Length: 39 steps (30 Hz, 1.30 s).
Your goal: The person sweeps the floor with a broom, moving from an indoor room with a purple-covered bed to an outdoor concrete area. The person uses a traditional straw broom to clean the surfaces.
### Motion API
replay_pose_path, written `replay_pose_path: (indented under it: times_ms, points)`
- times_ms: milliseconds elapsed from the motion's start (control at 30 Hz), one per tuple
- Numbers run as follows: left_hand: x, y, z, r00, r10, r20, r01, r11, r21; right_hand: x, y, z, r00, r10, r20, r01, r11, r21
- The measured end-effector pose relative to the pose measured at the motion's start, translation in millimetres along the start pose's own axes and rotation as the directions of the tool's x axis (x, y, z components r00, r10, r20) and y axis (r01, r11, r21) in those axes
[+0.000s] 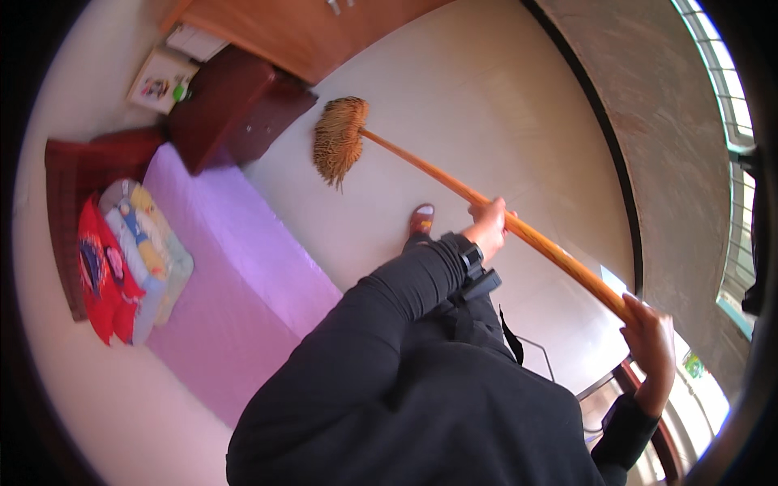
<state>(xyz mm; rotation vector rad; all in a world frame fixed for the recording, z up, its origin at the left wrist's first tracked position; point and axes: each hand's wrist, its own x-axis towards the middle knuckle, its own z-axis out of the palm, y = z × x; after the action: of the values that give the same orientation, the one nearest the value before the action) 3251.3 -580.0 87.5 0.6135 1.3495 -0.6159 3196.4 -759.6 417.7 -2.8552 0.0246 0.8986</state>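
Note:
My left hand (488,228) is closed around the middle of the wooden handle (547,248) of a string mop. Farther down to the right, my right hand (650,331) grips the handle near its upper end. The handle slants up and left to the mop's brown, stringy head (340,140), which lies on the pale, shiny floor (425,103) close to a dark red cabinet. My left wrist bears a black band with a device on it.
On the left a bed with a purple cover (243,273) holds folded bedding (152,231) and a red cloth (112,273) against a dark headboard. The dark red cabinet (231,109) stands past it, below orange-brown wooden furniture (279,30). A wall with barred windows (732,91) rises on the right.

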Motion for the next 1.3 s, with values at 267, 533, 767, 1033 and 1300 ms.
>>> replay_pose_path:
  times_ms: [267, 533, 767, 1033, 1300]
  points:
    - [15, -56, 50, 0.970, -0.046, 0.240, -0.076, 0.875, 0.478, -85, 2, 71, 0.885, 0.464, 0.024, -0.440, 0.821, 0.363]
    - [111, -5, 113, 0.901, 0.183, 0.393, -0.417, 0.615, 0.670, 35, -12, 183, 0.905, 0.311, 0.290, -0.414, 0.486, 0.770]
    - [118, 58, 96, 0.776, 0.443, 0.449, -0.618, 0.392, 0.682, 125, -47, 230, 0.962, -0.017, 0.272, -0.257, 0.269, 0.928]
    - [87, -53, -30, 0.841, 0.429, 0.330, -0.524, 0.489, 0.698, 5, 26, 308, 0.907, -0.202, 0.369, -0.216, 0.528, 0.821]
    - [104, -184, -33, 0.968, 0.178, 0.176, -0.251, 0.706, 0.662, -79, 196, 326, 0.995, -0.075, 0.058, -0.003, 0.586, 0.810]
